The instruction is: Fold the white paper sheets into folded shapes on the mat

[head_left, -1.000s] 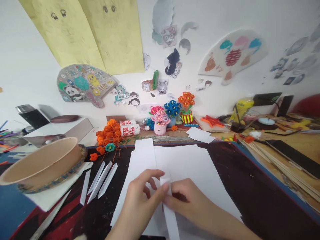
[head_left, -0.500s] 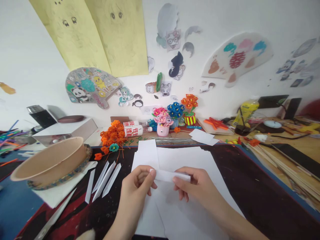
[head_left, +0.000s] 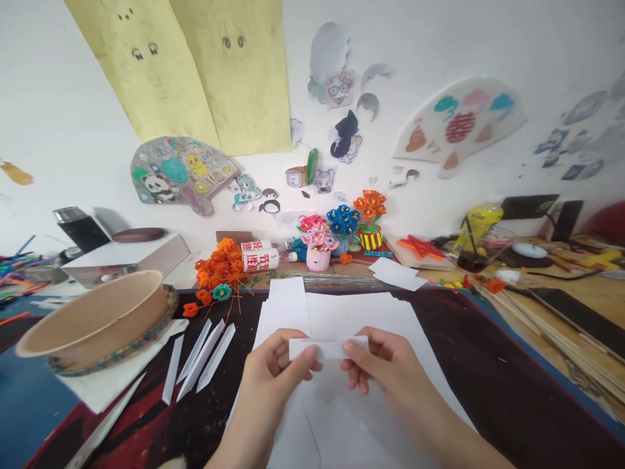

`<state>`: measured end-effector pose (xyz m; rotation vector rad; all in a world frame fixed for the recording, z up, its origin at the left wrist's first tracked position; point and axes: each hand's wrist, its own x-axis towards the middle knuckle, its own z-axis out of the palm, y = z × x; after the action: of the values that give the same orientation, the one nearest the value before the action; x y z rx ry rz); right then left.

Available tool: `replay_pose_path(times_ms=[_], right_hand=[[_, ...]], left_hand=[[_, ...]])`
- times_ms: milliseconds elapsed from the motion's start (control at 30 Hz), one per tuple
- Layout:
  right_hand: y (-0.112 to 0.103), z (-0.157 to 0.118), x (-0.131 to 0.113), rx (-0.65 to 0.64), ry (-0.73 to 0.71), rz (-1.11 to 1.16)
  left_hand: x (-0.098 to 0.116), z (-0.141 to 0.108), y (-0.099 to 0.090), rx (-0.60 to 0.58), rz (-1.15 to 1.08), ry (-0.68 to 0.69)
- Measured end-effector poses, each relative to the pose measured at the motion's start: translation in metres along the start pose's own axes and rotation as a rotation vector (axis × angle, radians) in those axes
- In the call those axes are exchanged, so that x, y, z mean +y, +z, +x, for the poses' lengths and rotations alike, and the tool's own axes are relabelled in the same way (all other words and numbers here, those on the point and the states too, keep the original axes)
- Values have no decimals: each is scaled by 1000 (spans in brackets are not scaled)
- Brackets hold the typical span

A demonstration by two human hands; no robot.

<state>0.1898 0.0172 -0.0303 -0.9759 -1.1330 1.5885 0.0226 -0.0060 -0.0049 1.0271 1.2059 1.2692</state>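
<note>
Between my two hands is a small folded white paper strip, held level above larger sheets. My left hand pinches its left part, thumb on the front face. On the right part, my right hand pinches it the same way, with the lower fingers curled beneath. White paper sheets lie stacked under both hands, and a narrower paper piece rests on their left side. Several folded paper strips lie on the dark mat to the left.
Scissors lie at the lower left, near a round beige basin. Orange pipe-cleaner flowers and small potted flowers stand along the back. Thin wooden sticks and a black flat object are at right.
The strip has turned so that its broad face shows more. My left thumb has shifted right along it, leaving the strip's left end exposed. The camera view has tilted slightly up.
</note>
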Motion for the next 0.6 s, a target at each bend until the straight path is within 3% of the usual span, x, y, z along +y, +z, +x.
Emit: replay_pose_path(times_ms=[233,600], right_hand=[[1,-4,-4,6,-87,-148],[3,-5,-6,70,-103,-150]], left_hand=[[2,-2,0,-9,75,-36],[3,1,-2,-28,136,-43]])
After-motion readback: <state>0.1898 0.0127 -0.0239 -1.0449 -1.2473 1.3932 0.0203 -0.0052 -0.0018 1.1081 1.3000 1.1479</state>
